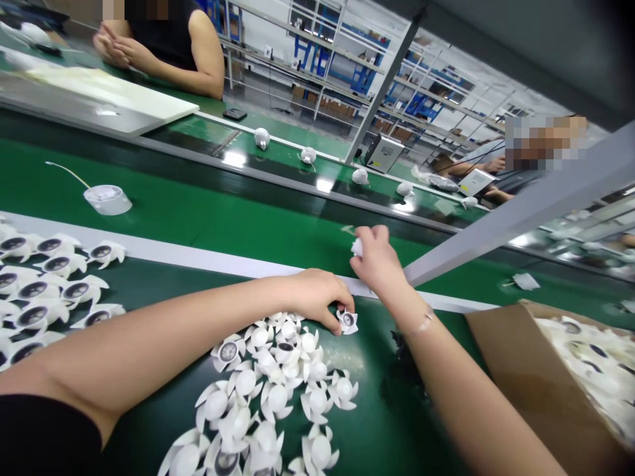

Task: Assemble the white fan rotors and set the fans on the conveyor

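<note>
My left hand [320,296] reaches over a pile of white fan impellers [275,398]. Its thumb and fingers close on one fan impeller [348,321], dark ring side up, at the pile's far right edge. Farther out, my right hand [380,259] is over the green conveyor belt [238,228]. Its fingers are closed round a small white part [356,247], mostly hidden by the hand. Most impellers in the pile lie with their smooth hubs up; a few show dark ring sides.
More impellers [37,291] lie in rows at left. A cardboard box [501,350] of white parts stands at right, near a slanted grey post [520,205]. A round white housing [106,199] with a wire rests on the belt. Two people [203,59] sit across the line.
</note>
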Demonstrator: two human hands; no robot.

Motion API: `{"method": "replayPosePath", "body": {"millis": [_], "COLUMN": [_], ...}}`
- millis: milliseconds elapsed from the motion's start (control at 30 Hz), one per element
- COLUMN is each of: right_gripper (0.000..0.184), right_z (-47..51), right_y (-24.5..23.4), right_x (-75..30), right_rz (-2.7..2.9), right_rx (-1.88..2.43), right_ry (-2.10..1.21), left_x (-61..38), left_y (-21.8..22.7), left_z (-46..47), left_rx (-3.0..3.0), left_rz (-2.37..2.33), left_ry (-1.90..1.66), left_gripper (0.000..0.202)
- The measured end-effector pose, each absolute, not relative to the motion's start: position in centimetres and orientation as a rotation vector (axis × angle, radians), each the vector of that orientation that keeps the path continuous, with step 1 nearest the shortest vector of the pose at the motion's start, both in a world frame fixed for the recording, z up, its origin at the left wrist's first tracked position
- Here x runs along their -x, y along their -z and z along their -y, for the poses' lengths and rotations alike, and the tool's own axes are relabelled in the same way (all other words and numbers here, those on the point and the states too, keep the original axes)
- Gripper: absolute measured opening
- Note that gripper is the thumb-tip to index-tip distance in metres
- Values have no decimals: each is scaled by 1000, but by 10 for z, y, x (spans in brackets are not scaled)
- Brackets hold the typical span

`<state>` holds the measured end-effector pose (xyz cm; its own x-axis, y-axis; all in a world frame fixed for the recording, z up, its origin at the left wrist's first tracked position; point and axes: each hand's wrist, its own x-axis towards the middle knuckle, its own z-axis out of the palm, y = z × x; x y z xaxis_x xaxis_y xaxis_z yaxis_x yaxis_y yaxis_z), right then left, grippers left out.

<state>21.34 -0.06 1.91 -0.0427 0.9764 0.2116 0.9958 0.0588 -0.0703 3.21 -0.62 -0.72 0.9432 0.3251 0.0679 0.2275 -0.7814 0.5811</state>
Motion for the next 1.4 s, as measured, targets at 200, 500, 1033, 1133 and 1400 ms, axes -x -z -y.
{"method": "replayPosePath", "body": {"millis": [200, 500, 1033, 1133, 1400], "right_gripper": [25, 24, 9, 12, 24], "right_z": [101, 124, 121, 121, 117], "right_y": [-17, -10, 1, -2, 0], "right_x": [-245, -242, -230, -233, -242], "right_rz": [1739, 2127, 2076, 2098, 2228], "right_rx": [1577, 1180, 1451, 1415, 1460], "right_ry": [-347, -457, -540, -561, -435], "left_x": [-33, -28, -43, -41, -13], "left_y": [7, -1, -6, -4, -27], "left_z": [4, -5, -15, -14, -5], "left_rx": [-2428, -1956, -1946, -1960, -2349], "left_rz": [-417, -499, -683, -718, -762], "left_ry": [-200, -171, -55, -52, -85], "left_gripper": [43, 33, 45, 46, 46]}}
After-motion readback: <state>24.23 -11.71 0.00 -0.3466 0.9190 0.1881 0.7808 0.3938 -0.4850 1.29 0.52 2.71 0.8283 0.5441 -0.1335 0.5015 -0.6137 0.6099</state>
